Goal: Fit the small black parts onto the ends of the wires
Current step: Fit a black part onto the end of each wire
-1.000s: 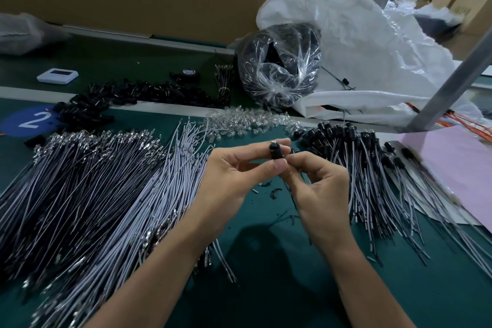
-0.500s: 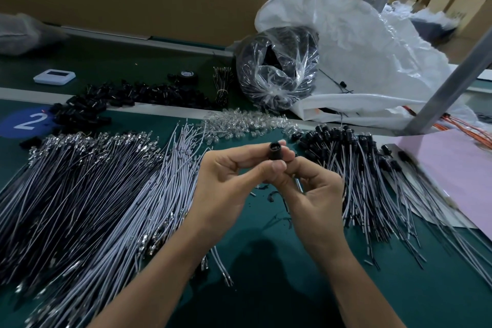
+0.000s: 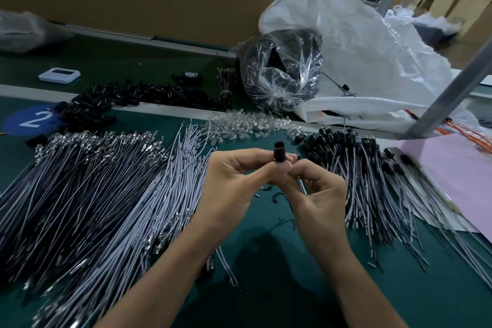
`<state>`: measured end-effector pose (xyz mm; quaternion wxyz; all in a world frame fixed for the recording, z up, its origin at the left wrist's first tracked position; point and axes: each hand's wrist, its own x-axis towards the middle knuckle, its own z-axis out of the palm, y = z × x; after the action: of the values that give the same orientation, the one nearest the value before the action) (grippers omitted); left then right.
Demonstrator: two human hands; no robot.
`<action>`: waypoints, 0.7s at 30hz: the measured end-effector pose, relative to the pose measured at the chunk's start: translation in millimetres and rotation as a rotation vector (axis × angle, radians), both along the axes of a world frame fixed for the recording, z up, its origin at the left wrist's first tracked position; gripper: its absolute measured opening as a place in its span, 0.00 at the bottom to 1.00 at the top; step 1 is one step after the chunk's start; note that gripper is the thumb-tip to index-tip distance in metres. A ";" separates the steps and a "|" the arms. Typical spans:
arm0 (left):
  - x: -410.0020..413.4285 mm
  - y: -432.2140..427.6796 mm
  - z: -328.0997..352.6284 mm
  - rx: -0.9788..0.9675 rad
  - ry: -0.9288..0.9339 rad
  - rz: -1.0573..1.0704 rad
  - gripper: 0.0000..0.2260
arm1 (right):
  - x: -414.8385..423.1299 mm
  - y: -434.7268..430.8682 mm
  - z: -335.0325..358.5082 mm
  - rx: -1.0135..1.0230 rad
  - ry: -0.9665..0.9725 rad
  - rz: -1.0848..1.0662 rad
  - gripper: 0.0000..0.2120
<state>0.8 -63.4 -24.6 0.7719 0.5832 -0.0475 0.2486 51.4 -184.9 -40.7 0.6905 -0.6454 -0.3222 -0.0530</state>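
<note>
My left hand (image 3: 234, 184) pinches a small black tubular part (image 3: 279, 152) between thumb and fingers, its open end pointing up. My right hand (image 3: 316, 194) meets it from the right and holds a thin grey wire (image 3: 302, 186) that runs down between its fingers. The wire's upper end is hidden behind my fingertips under the black part. A large fan of bare grey wires with metal terminals (image 3: 87, 194) lies to the left. Wires with black parts fitted (image 3: 367, 176) lie in a heap to the right. Loose black parts (image 3: 125, 100) are piled at the back left.
Clear small LEDs (image 3: 247, 125) are scattered behind my hands. A clear bag of black parts (image 3: 279, 72) and a big white sack (image 3: 372, 42) stand at the back. A pink sheet (image 3: 458, 176) lies right, a white device (image 3: 59, 75) back left, a slanted metal post (image 3: 452, 88) far right.
Both hands stay together at the centre. The black part now stands a little higher out of my left fingertips, and my right hand has shifted slightly along the wire.
</note>
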 end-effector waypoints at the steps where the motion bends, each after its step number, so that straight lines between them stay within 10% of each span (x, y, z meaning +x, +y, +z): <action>1: 0.1 -0.3 0.0 -0.018 -0.006 0.002 0.06 | -1.1 0.8 -0.1 -0.006 -0.005 -0.007 0.07; 11: 7.0 2.3 -3.4 -0.201 0.176 0.054 0.11 | 0.5 2.6 9.2 -0.256 -0.037 -0.119 0.03; 21: 6.1 12.6 -5.1 -0.252 0.390 0.043 0.13 | 105.6 49.2 31.0 -1.011 -0.281 -0.223 0.12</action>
<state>6.9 -50.8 -29.7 0.8277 0.5201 0.1463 0.1518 157.1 -135.7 -9.7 0.2340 -0.9145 -0.3263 -0.0499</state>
